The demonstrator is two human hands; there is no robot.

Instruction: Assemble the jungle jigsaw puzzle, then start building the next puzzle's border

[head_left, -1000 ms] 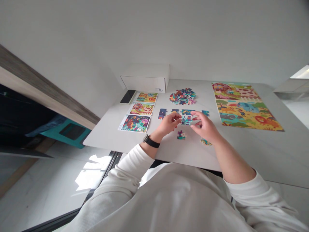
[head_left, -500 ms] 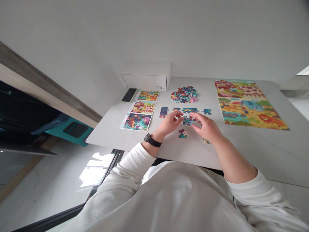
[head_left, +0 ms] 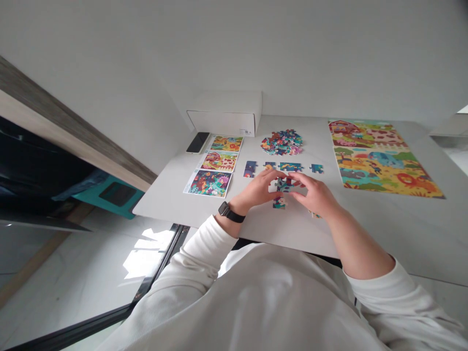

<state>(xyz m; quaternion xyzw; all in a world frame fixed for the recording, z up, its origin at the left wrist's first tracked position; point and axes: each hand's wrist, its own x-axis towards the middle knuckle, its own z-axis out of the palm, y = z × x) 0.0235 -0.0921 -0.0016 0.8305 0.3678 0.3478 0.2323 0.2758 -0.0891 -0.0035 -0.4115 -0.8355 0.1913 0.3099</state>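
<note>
My left hand (head_left: 260, 187) and my right hand (head_left: 315, 194) meet over the white table (head_left: 365, 219), fingers pinched on a small cluster of joined puzzle pieces (head_left: 284, 184) held between them. A black watch sits on my left wrist. Just below the hands lies a single loose piece (head_left: 279, 203); another piece (head_left: 313, 214) peeks out under my right wrist. Beyond the hands, a row of small joined pieces (head_left: 288, 167) runs across the table, and a pile of loose pieces (head_left: 281, 142) lies farther back.
A finished farm puzzle (head_left: 380, 158) covers the right side of the table. Three picture cards (head_left: 217, 165) lie at the left, beside a black phone (head_left: 198, 142). A white box (head_left: 224, 117) stands against the wall. A teal stool (head_left: 109, 195) is on the floor at left.
Both hands have drawn closer together around the joined pieces and shifted slightly toward me. The view has drifted a little, so everything on the table sits slightly further right.
</note>
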